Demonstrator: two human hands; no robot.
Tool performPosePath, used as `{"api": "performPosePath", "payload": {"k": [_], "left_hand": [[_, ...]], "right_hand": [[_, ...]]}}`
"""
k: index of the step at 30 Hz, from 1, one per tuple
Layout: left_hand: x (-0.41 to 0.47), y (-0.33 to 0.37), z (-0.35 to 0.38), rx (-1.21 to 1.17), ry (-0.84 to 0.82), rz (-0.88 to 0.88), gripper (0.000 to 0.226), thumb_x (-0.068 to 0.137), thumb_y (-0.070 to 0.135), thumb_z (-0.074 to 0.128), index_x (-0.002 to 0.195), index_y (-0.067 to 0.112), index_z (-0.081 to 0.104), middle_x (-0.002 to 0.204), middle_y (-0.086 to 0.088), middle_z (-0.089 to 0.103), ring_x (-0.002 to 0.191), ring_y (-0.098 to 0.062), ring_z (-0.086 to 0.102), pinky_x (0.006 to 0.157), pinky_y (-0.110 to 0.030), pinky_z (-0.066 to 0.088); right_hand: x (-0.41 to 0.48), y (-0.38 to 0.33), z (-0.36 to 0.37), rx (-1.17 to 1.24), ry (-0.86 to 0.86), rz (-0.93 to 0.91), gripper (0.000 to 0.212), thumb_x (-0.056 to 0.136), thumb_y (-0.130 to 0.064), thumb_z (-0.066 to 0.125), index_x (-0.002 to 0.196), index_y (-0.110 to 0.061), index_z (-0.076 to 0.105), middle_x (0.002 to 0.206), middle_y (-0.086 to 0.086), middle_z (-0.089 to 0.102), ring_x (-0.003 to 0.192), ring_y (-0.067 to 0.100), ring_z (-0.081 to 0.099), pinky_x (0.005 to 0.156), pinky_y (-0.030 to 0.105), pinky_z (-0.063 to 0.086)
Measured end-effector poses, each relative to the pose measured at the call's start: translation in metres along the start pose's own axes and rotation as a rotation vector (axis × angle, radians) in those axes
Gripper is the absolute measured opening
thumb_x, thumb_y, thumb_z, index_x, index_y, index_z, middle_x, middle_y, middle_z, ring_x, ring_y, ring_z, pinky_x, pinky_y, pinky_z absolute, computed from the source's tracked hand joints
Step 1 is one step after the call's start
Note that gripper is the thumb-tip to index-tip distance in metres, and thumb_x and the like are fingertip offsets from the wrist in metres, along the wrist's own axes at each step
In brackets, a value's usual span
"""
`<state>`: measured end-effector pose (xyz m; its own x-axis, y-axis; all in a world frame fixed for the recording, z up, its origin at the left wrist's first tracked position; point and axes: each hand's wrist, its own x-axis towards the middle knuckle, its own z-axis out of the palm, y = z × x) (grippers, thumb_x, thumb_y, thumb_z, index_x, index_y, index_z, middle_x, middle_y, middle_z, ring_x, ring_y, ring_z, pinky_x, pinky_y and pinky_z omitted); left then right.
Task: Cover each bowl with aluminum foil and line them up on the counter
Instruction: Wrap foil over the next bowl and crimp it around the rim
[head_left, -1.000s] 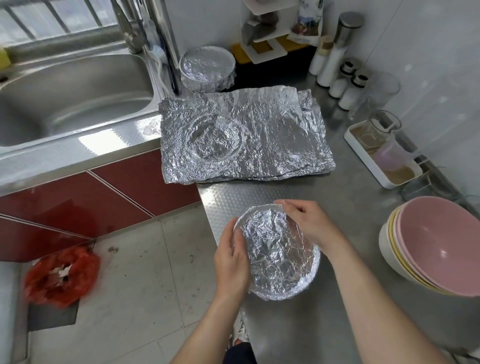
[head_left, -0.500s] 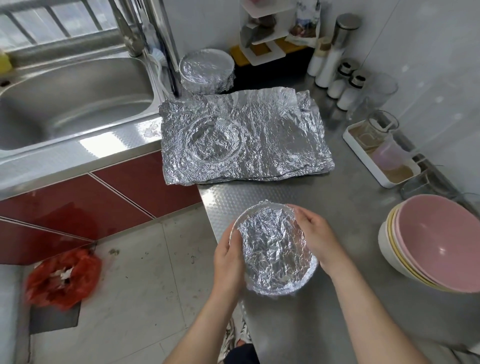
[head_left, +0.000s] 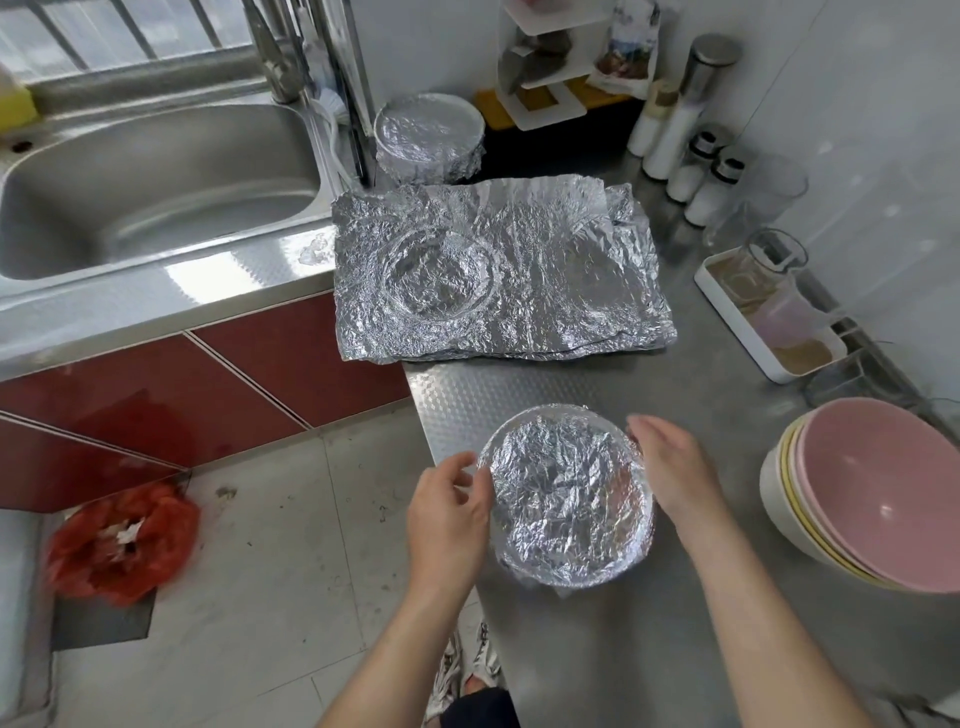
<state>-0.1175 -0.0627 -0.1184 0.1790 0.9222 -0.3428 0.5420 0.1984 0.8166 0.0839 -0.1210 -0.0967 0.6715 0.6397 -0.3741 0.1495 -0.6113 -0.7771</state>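
Note:
A foil-covered bowl (head_left: 569, 496) stands near the front edge of the steel counter (head_left: 701, 405). My left hand (head_left: 449, 512) is at its left rim with curled fingers just touching the foil. My right hand (head_left: 670, 467) is flat against its right rim, fingers together. Neither hand grips the bowl. A stack of crinkled foil sheets (head_left: 498, 270) lies further back, with a round bowl imprint on its left part. Another foil-covered bowl (head_left: 428, 136) sits behind the sheets, by the sink. A stack of uncovered bowls (head_left: 872, 493), pink on top, waits at the right.
The sink (head_left: 150, 182) and tap are at the left. Spice bottles (head_left: 691, 140), a white tray with a glass jug (head_left: 769, 306) and a rack line the back and right wall. A red bag (head_left: 119, 551) lies on the floor below the counter edge.
The hands were pressing the foil around the bowl's rim; now both have loosened and drawn slightly off it. The bowl rests on the counter in about the same place.

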Motion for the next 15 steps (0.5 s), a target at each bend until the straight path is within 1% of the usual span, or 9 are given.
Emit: {"api": "performPosePath", "payload": {"k": [2, 4, 6, 7, 8, 9, 11, 13, 15], "left_hand": [[0.003, 0.005, 0.010, -0.059, -0.008, -0.027, 0.033, 0.099, 0.029, 0.051, 0.129, 0.021, 0.062, 0.117, 0.005, 0.065, 0.104, -0.010, 0.059, 0.094, -0.032, 0.048], [0.003, 0.014, 0.019, -0.168, -0.012, -0.063, 0.033, 0.102, 0.026, 0.047, 0.132, 0.021, 0.059, 0.125, 0.011, 0.061, 0.114, -0.005, 0.055, 0.100, -0.026, 0.043], [0.002, 0.020, 0.025, -0.261, -0.008, -0.080, 0.029, 0.103, 0.027, 0.045, 0.126, 0.023, 0.062, 0.115, 0.016, 0.063, 0.104, 0.006, 0.055, 0.087, -0.010, 0.041], [0.003, 0.023, 0.027, -0.282, -0.005, -0.074, 0.026, 0.103, 0.028, 0.045, 0.122, 0.025, 0.063, 0.109, 0.017, 0.063, 0.099, 0.010, 0.054, 0.079, -0.004, 0.039], [0.005, 0.024, 0.029, -0.295, 0.001, -0.068, 0.024, 0.103, 0.028, 0.044, 0.117, 0.028, 0.064, 0.105, 0.017, 0.064, 0.096, 0.011, 0.055, 0.074, -0.001, 0.038], [0.007, 0.025, 0.030, -0.299, 0.005, -0.063, 0.022, 0.103, 0.027, 0.044, 0.112, 0.030, 0.064, 0.102, 0.016, 0.065, 0.093, 0.008, 0.056, 0.071, -0.001, 0.038], [0.009, 0.025, 0.031, -0.280, 0.010, -0.045, 0.020, 0.104, 0.027, 0.043, 0.105, 0.032, 0.062, 0.096, 0.014, 0.066, 0.088, 0.003, 0.057, 0.067, -0.003, 0.038], [0.012, 0.023, 0.031, -0.257, 0.003, -0.026, 0.021, 0.104, 0.028, 0.041, 0.100, 0.034, 0.061, 0.089, 0.013, 0.064, 0.081, -0.001, 0.057, 0.066, -0.012, 0.040], [0.015, 0.021, 0.032, -0.229, -0.017, -0.004, 0.022, 0.104, 0.029, 0.040, 0.099, 0.033, 0.062, 0.084, 0.011, 0.063, 0.078, -0.004, 0.057, 0.067, -0.021, 0.039]], "right_hand": [[0.017, -0.015, -0.002, -0.077, -0.133, 0.065, 0.059, 0.096, -0.046, 0.043, 0.107, 0.010, 0.059, 0.108, 0.024, 0.065, 0.107, 0.036, 0.058, 0.091, 0.042, 0.043], [0.033, -0.026, 0.002, -0.130, -0.235, 0.123, 0.058, 0.099, -0.045, 0.041, 0.116, 0.007, 0.060, 0.120, 0.022, 0.062, 0.114, 0.033, 0.056, 0.096, 0.041, 0.041], [0.044, -0.031, 0.010, -0.135, -0.313, 0.136, 0.053, 0.099, -0.046, 0.043, 0.118, 0.000, 0.062, 0.119, 0.013, 0.063, 0.112, 0.027, 0.056, 0.094, 0.036, 0.038], [0.046, -0.032, 0.013, -0.134, -0.347, 0.122, 0.050, 0.099, -0.046, 0.043, 0.112, -0.003, 0.065, 0.109, 0.008, 0.064, 0.104, 0.024, 0.057, 0.091, 0.034, 0.037], [0.047, -0.033, 0.015, -0.134, -0.377, 0.106, 0.046, 0.099, -0.045, 0.043, 0.097, -0.005, 0.065, 0.092, 0.005, 0.062, 0.089, 0.020, 0.057, 0.086, 0.033, 0.037], [0.046, -0.034, 0.017, -0.131, -0.382, 0.085, 0.043, 0.100, -0.045, 0.042, 0.079, -0.010, 0.058, 0.072, 0.001, 0.054, 0.070, 0.016, 0.051, 0.080, 0.031, 0.036], [0.044, -0.032, 0.020, -0.134, -0.383, 0.036, 0.047, 0.100, -0.047, 0.040, 0.062, -0.019, 0.035, 0.054, -0.005, 0.031, 0.051, 0.012, 0.030, 0.067, 0.030, 0.029], [0.040, -0.030, 0.021, -0.150, -0.377, -0.017, 0.049, 0.099, -0.050, 0.037, 0.061, -0.020, 0.031, 0.053, -0.006, 0.026, 0.047, 0.011, 0.025, 0.058, 0.030, 0.025], [0.036, -0.027, 0.021, -0.150, -0.365, -0.050, 0.049, 0.099, -0.050, 0.036, 0.061, -0.020, 0.032, 0.054, -0.005, 0.027, 0.048, 0.011, 0.026, 0.055, 0.030, 0.023]]}}
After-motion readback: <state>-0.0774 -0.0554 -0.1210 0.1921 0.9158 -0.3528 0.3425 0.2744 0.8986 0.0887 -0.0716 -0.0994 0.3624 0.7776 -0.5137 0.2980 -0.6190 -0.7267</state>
